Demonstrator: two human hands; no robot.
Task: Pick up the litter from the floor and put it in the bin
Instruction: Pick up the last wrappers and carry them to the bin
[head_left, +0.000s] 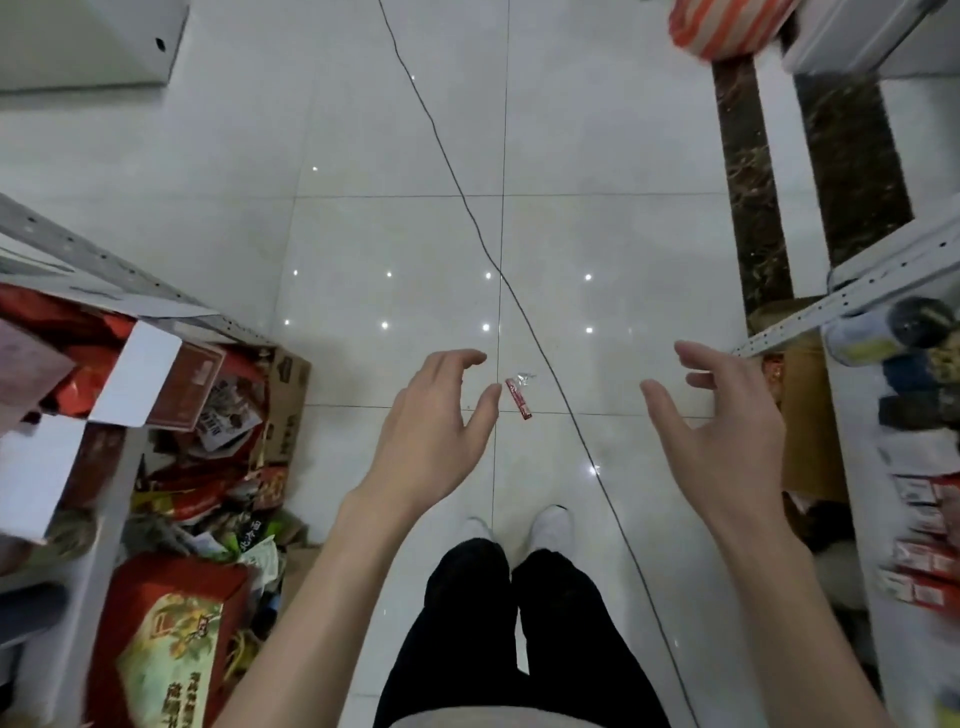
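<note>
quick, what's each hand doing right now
Left hand: open, holding nothing.
Right hand: open, holding nothing.

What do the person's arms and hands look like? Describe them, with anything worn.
The left hand and right hand wear no gloves, and no rings, watch or bracelet show. Both arms are bare as far as the frame's edge, with no sleeves in view. Below are black trousers and white shoes.

A small red wrapper (519, 399) with a clear crinkled end is found lying flat on the floor (395, 234), just beside the black cable (570, 413).
</note>
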